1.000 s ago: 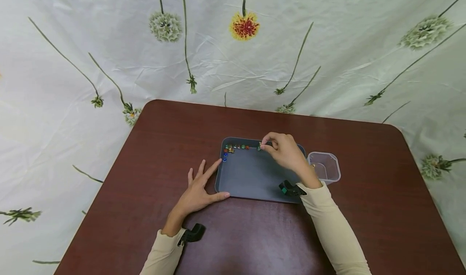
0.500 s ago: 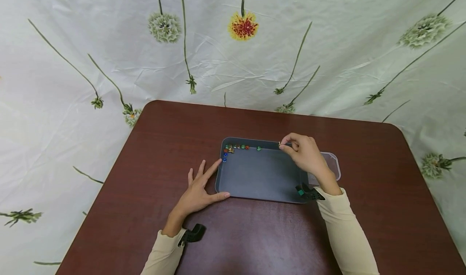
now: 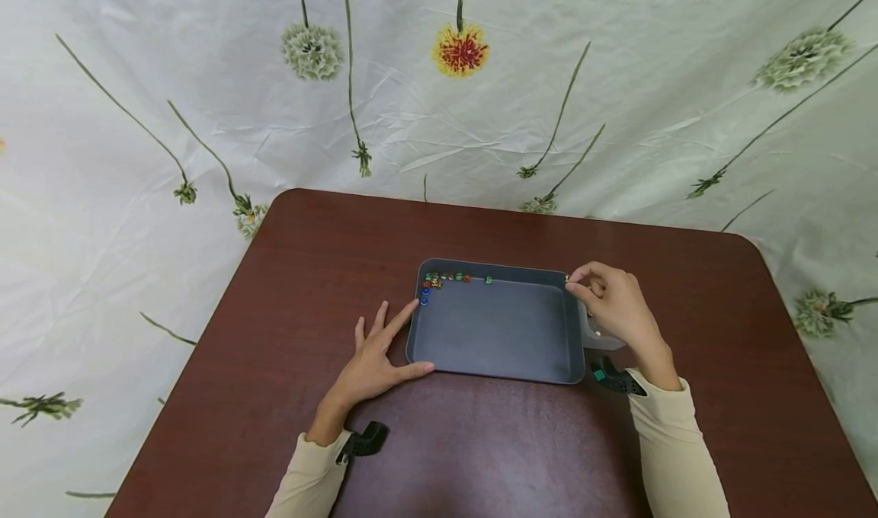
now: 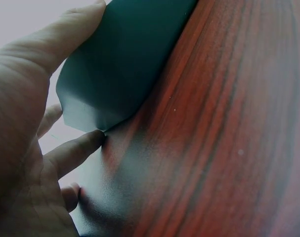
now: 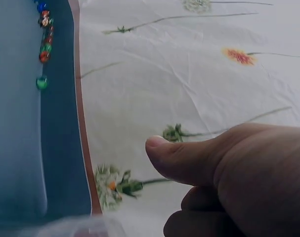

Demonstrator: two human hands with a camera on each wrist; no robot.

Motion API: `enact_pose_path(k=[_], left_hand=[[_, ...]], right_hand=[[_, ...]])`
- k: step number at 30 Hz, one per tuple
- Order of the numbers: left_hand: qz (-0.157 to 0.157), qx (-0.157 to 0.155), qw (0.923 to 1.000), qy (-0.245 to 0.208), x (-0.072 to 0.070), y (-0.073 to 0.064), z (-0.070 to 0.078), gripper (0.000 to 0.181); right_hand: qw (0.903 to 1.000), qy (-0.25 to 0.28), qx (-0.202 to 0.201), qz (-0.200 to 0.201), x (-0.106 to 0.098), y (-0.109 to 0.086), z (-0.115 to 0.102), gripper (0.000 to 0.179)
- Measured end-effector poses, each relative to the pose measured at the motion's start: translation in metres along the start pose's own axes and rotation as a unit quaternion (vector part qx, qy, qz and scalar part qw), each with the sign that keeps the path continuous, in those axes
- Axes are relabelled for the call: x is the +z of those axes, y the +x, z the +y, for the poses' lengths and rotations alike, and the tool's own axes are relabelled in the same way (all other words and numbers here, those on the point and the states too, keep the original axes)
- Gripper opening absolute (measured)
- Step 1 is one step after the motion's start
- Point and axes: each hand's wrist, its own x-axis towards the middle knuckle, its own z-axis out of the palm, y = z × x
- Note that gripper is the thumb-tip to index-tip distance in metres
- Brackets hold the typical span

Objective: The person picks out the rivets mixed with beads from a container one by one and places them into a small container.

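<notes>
where its fingertips [image 3: 578,274] meet, the right grip [image 3: 620,305] pinches a tiny gold piece [image 3: 567,278]; the left grip [image 3: 370,364] lies splayed.

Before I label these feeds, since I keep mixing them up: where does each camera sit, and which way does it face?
Head: worn on the head, facing forward and down at the table, tray and flowered cloth; left hand, right hand and both sleeves show.
Left wrist: on that wrist, facing past the palm toward the tray's edge and tabletop; only the left hand shows.
Right wrist: on that wrist, facing across the tray's edge toward the cloth; only the right hand shows.
Shared by head and right wrist: cloth and small colourful pieces.
</notes>
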Motion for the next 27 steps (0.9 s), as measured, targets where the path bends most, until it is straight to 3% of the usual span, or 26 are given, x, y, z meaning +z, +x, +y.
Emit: enact_pose_path(k=[16,27], left_hand=[[-0.002,-0.006,1.0000,0.006,0.000,0.000,0.003,0.100],[-0.001,-0.004,1.0000,0.008,0.000,0.000,0.001,0.100]], right_hand=[[0.9989,-0.039,0.021,0.016,-0.014,-0.026,0.031,0.010],[0.9984,-0.040,0.032,0.026,-0.018,-0.035,0.040,0.012]])
